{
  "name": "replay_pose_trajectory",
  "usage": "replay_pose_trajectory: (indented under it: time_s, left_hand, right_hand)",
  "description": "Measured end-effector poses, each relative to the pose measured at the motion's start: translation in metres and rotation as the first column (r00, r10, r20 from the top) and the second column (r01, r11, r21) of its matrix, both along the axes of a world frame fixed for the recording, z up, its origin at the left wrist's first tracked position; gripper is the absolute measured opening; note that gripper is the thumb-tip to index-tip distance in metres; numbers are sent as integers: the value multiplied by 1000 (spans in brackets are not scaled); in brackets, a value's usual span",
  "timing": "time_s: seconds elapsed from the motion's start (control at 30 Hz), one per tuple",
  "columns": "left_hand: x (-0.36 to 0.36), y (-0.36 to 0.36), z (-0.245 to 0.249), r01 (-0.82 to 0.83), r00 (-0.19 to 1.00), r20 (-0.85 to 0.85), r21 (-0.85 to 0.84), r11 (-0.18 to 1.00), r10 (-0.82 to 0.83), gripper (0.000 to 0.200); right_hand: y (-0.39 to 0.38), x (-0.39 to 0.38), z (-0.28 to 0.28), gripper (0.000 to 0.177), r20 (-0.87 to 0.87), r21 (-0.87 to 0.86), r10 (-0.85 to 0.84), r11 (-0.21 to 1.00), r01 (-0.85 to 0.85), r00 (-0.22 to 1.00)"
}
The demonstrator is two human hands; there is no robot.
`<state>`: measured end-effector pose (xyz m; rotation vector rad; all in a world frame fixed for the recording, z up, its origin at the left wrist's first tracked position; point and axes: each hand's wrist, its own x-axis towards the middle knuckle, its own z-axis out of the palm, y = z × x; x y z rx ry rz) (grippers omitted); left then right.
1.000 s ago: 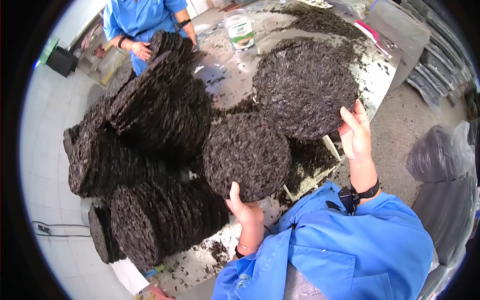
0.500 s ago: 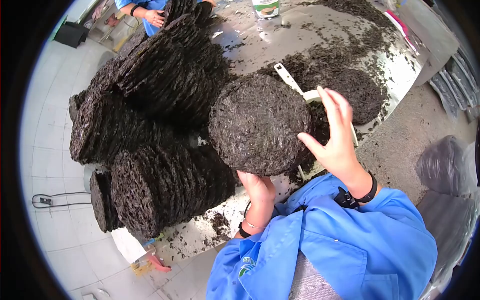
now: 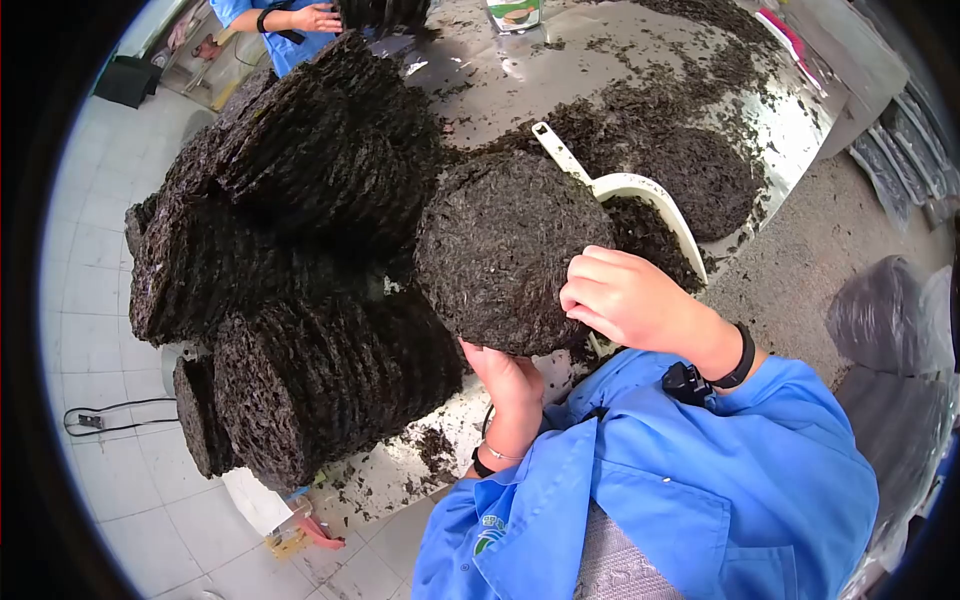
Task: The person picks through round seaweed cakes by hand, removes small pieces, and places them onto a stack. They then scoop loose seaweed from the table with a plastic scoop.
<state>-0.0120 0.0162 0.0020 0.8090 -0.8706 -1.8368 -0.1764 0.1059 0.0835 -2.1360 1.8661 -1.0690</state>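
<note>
A round, dark disc of dried seaweed point(image 3: 505, 250) is held up in front of me, its broad face toward the camera. My left hand point(image 3: 508, 378) grips its lower edge from below, the fingers hidden behind it. My right hand point(image 3: 635, 300) is closed, fingertips pinched together against the right part of the face. Whatever small bit may be in that pinch is hidden. Behind the disc lies a white scoop point(image 3: 672, 202) with dark flakes in it. Several tilted stacks of like discs point(image 3: 310, 375) stand on the left.
Loose flakes cover much of the metal table point(image 3: 590, 50). Another seaweed disc point(image 3: 705, 185) lies flat at the right. A green-and-white package point(image 3: 515, 14) stands at the back. Across the table, a co-worker's hand point(image 3: 317, 18) is beside more discs. Plastic-wrapped bundles point(image 3: 885, 315) sit at right.
My right hand has gone from open fingers at the disc's right edge to a pinch against its face. The left hand still holds the disc. The co-worker's hand has shifted slightly.
</note>
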Motion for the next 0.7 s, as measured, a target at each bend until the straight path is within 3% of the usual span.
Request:
replay_pose_trajectory:
  time_s: [0.1,0.2,0.27,0.3,0.33,0.37,0.4,0.43,0.47,0.5,0.53,0.57,0.6,0.67,0.7]
  left_hand:
    - [-5,1,3,-64,998,18,-46,997,65,43]
    - [0,-8,0,-75,997,-10,-41,996,74,43]
    - [8,-7,-8,-124,992,-30,10,992,125,44]
    - [10,-6,-16,-130,990,-58,33,991,132,45]
    - [27,-5,-34,-118,993,26,1,993,117,49]
    - [42,-5,-52,-102,988,110,-29,994,105,53]
    - [32,-11,-58,40,999,23,-98,994,-38,57]
    - [23,-9,-63,-67,987,124,-280,958,105,54]
    - [8,-7,-54,-173,936,200,-450,876,288,50]
    - [-11,-4,-26,-218,972,-28,-497,840,235,48]
    - [-2,-17,20,64,994,-99,284,957,-37,72]
    - [-10,-21,16,38,995,-100,301,953,-8,73]
    - [-4,-27,1,-4,995,-90,316,949,34,73]
    - [15,-79,-62,340,935,-45,391,855,-351,72]
    - [15,-91,-55,491,847,-28,425,760,-532,71]
  right_hand:
    - [0,-6,2,14,-26,43,31,999,-29,999]
    - [11,-17,0,13,421,-14,69,997,-69,904]
    - [23,-20,3,10,533,-99,8,994,53,846]
    - [29,-21,0,9,572,-59,-58,992,111,818]
    - [37,-24,-6,9,587,-33,-133,982,187,799]
    - [44,-26,-16,7,484,19,-228,968,251,845]
    - [50,-35,-36,5,348,49,-349,934,355,870]
    - [53,-51,-64,4,69,-91,-311,944,317,948]
    - [60,-55,-56,6,-24,32,-378,925,378,926]
    - [66,-56,-62,4,-66,109,-414,902,419,908]
    - [69,-57,-54,3,-63,120,-442,886,447,895]
    - [70,-57,-49,6,7,76,-464,884,462,886]
    - [70,-56,-47,8,-27,63,-459,886,460,888]
    - [68,-61,-41,11,-24,65,-467,882,467,884]
    - [69,-59,-37,14,-47,35,-486,872,488,873]
